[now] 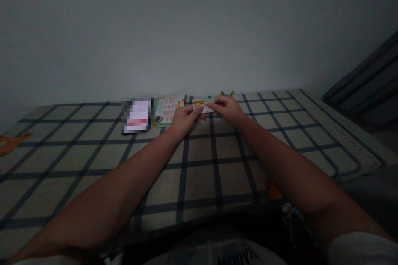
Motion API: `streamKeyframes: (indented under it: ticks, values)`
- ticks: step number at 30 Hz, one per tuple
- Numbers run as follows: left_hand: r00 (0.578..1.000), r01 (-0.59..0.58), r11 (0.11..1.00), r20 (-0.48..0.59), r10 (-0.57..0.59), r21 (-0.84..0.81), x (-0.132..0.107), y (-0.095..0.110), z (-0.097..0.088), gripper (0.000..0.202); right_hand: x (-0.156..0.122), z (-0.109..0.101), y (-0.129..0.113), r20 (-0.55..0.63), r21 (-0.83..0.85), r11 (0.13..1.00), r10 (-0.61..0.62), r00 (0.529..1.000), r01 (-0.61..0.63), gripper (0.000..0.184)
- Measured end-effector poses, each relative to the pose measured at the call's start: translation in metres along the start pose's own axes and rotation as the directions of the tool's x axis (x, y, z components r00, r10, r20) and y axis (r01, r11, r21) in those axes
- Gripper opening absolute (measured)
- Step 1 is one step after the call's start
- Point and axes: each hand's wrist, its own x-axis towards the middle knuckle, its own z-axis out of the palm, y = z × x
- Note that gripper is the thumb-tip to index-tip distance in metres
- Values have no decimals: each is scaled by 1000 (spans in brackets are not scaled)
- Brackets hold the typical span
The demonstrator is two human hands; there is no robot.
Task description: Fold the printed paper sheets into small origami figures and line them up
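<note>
Between both hands is a small printed paper card (199,102) with a yellow and red strip along its top, raised a little over the checked cloth. My left hand (184,121) pinches its left and lower part with the thumb on the face. At the right edge, my right hand (229,108) grips it between thumb and fingers. Just left of my left hand lie several printed sheets (169,108) with green edges and rows of red print. A small green and dark item (228,92) shows behind my right hand, partly hidden; its kind is unclear.
A phone (137,116) with a lit, blurred screen lies left of the sheets. The checked cloth (199,182) covers the surface up to a plain wall (199,29). A dark ridged panel or curtain (367,70) stands at the right.
</note>
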Motion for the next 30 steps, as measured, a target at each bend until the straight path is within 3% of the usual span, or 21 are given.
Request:
streamKeyframes:
  ticks: [5,9,19,30]
  values:
    - [991,119,976,76,-106,-183,1,-2,1,40,1,-2,2,-22,-36,999,-9,1000,8,53]
    - [984,148,979,124,-131,-140,-1,0,2,39,1,-2,4,-35,-35,999,-25,999,24,50]
    - [992,102,995,72,-101,-7,-1,-1,-1,36,0,1,1,-20,-17,1000,-4,1000,3,54]
    - [982,181,981,71,-176,-74,-1,0,2,33,-2,3,-4,-37,-9,1000,-17,999,17,53]
